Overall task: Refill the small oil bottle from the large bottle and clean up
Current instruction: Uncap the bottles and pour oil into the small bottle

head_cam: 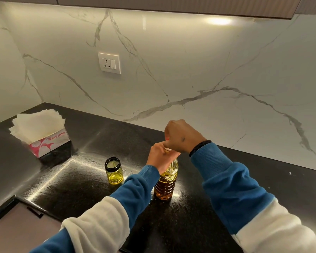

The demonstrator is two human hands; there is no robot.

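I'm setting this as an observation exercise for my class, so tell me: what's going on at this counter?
A person in blue and white sleeves works at a black counter. The left hand grips the neck of a large oil bottle, and the right hand is curled over its top, at the cap. A small open jar-like bottle with a little oil stands to the left, apart from it. A tissue box sits further left.

My sleeves point(232, 181) are blue with cream-white bands. The large bottle point(165, 187) at centre holds amber-brown oil, yellower toward its top. Left of it, the small bottle point(114, 170) is yellow-green glass with a black rim. The surface point(91, 143) is speckled black. At left the tissue box point(47, 143) is pink and white. The wall point(171, 61) is white marble with grey veins.
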